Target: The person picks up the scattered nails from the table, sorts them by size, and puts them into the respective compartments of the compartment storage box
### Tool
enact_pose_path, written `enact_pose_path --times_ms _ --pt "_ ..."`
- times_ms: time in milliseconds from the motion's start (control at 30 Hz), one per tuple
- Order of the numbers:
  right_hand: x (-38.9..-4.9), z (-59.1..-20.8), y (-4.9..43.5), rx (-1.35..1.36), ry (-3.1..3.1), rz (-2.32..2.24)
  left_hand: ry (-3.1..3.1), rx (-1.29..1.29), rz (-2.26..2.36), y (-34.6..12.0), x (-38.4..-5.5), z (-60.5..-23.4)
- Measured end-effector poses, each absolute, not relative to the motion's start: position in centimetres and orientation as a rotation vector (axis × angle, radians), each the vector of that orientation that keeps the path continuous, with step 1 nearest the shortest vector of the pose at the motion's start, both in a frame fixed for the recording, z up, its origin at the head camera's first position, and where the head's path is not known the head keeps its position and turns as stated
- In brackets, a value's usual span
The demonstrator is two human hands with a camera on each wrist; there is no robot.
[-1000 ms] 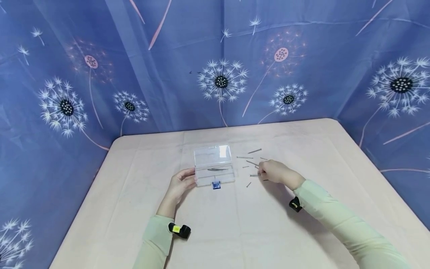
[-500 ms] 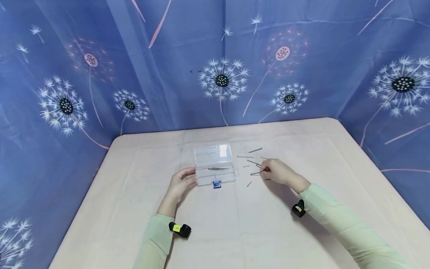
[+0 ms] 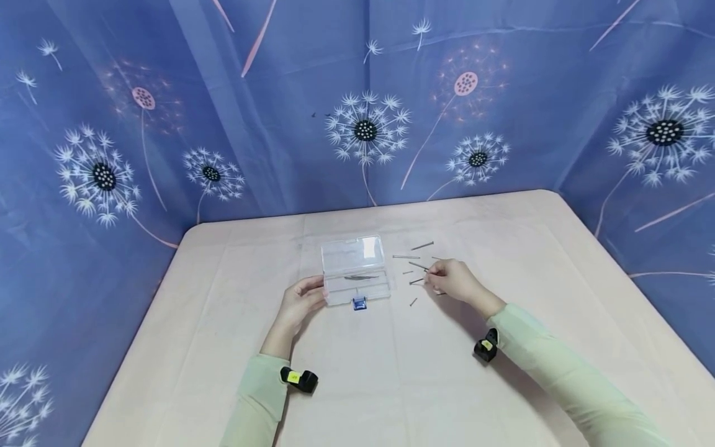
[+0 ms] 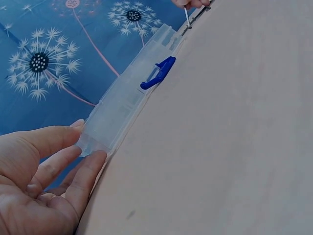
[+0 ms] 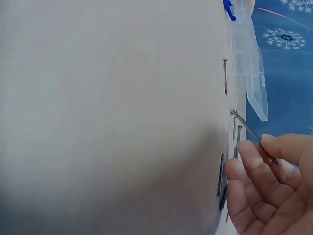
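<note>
A clear plastic storage box lies with its lid folded back and a blue latch at the front. A few dark nails rest in its rear compartment. My left hand holds the box's left end, thumb and fingers against it in the left wrist view. To the right of the box, my right hand pinches a nail between thumb and fingertips, its head pointing toward the box. Other loose nails of mixed lengths lie around that hand, some partly hidden by it.
A small nail lies nearest the front among the loose ones. The pale cloth-covered table runs back to a blue dandelion-print curtain on the far side and both flanks.
My right hand has lifted the pinched nail off the table and drawn it slightly left toward the box. The left hand stays at the box's end.
</note>
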State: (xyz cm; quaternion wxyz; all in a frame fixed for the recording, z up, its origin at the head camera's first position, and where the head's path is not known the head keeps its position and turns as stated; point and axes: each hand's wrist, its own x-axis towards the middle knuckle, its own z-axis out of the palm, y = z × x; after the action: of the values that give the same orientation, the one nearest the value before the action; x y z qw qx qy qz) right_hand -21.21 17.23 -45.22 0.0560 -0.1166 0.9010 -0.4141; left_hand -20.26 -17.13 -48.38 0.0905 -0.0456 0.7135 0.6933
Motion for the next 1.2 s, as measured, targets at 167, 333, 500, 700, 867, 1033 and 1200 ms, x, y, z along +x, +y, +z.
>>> enact_pose_path --times_ms 167,333,500,700,867,1033,1200 --pt "-21.7 -45.3 16.8 -0.269 2.698 -1.33 2.111 -0.144 2.067 -17.1 -20.3 -48.4" --pt "-22.1 -45.3 16.3 -0.187 2.63 -1.411 2.125 -0.162 2.072 -17.1 -20.1 -48.3" --pt "-22.6 -45.4 15.6 -0.128 2.586 -1.503 2.144 -0.159 2.065 -17.3 -20.2 -48.4" --pt "-22.8 -45.2 14.8 -0.151 2.586 -1.571 2.141 -0.139 2.059 -17.3 -20.3 -48.5" --pt "-23.1 -44.6 14.0 -0.205 2.624 -1.6 2.145 -0.148 2.042 -17.3 -20.4 -48.5" --pt "-23.4 -44.2 13.0 -0.28 2.661 -1.581 2.146 -0.154 2.047 -17.3 -20.4 -48.5" --pt "-23.7 -43.9 11.8 -0.32 2.666 -1.529 2.15 -0.149 2.047 -17.3 -20.3 -48.6"
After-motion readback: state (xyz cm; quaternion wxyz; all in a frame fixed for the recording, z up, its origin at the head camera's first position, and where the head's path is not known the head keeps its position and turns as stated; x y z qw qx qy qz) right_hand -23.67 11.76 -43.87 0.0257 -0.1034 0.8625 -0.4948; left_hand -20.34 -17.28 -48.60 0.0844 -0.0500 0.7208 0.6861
